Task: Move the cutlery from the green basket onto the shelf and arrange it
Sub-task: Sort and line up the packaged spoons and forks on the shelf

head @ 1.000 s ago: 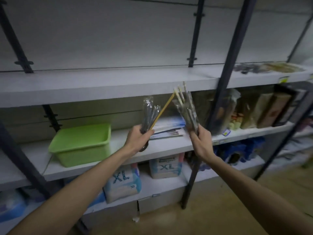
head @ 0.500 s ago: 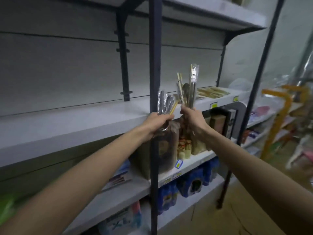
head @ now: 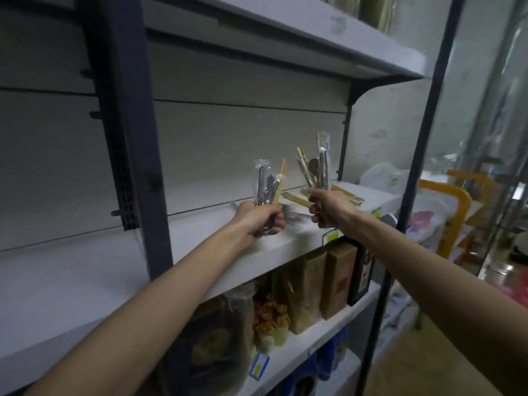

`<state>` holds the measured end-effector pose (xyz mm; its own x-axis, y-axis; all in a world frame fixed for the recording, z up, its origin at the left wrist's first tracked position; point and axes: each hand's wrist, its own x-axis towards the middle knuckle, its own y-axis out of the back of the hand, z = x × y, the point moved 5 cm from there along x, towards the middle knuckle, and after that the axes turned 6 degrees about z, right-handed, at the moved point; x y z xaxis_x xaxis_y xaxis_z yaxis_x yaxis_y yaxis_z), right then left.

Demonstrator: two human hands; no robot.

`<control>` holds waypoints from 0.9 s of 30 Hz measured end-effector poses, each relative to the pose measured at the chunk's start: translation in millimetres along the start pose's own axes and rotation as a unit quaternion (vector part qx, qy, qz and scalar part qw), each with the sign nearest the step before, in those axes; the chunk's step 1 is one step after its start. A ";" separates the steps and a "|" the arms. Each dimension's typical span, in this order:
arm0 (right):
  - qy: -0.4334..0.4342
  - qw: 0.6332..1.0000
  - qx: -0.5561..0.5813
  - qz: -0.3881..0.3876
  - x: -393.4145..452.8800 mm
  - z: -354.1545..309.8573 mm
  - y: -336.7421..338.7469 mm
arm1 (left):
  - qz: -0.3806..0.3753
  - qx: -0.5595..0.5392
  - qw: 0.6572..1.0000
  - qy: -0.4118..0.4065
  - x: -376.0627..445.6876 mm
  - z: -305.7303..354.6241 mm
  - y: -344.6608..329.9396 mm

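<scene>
My left hand (head: 260, 219) grips an upright bundle of plastic-wrapped metal cutlery and a wooden stick (head: 267, 184) just above the white shelf (head: 200, 238). My right hand (head: 325, 207) holds a second bundle of wrapped cutlery and chopsticks (head: 317, 167), also upright, a little to the right. Behind both hands, wrapped chopstick packs (head: 297, 199) lie flat on the shelf board, with some metal cutlery (head: 294, 215) between the hands. The green basket is out of view.
A dark upright post (head: 134, 155) stands left of my left arm, a thinner one (head: 414, 172) to the right. Brown packets (head: 323, 284) and jars fill the shelf below. An orange cart (head: 454, 207) and white bags sit at the right.
The view has swung further right and closer to the shelf. Both hands have carried their bundles over the white shelf board, near the chopstick packs lying there.
</scene>
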<state>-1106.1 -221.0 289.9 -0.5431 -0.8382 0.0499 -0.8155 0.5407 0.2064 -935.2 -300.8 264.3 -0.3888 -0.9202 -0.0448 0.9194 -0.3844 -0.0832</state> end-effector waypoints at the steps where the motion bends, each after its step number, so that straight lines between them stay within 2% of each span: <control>1: -0.003 1.000 -0.009 -0.006 14.9 0.7 3.9 | 0.004 -0.011 1.000 0.013 11.3 -0.9 -4.4; 8: -0.001 0.994 -0.078 -0.078 115.4 14.8 27.7 | 0.026 -0.030 0.996 0.074 88.5 -3.1 -35.2; 17: 0.013 0.973 -0.140 -0.185 248.8 28.4 73.2 | 0.126 -0.017 0.987 0.102 175.4 -4.5 -127.9; 21: 0.004 0.949 -0.146 -0.280 288.8 47.0 87.8 | 0.177 0.043 0.980 0.084 200.5 -13.2 -158.6; 27: -0.016 0.941 -0.151 -0.303 329.2 68.2 99.8 | 0.220 0.096 0.967 0.085 214.9 -19.9 -175.7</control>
<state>-1379.9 -438.0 260.2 -0.0053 -0.9809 -0.1946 -0.8858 -0.0857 0.4561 -1181.5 -429.6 249.5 0.0529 -0.9786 -0.1989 0.9859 0.0195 0.1662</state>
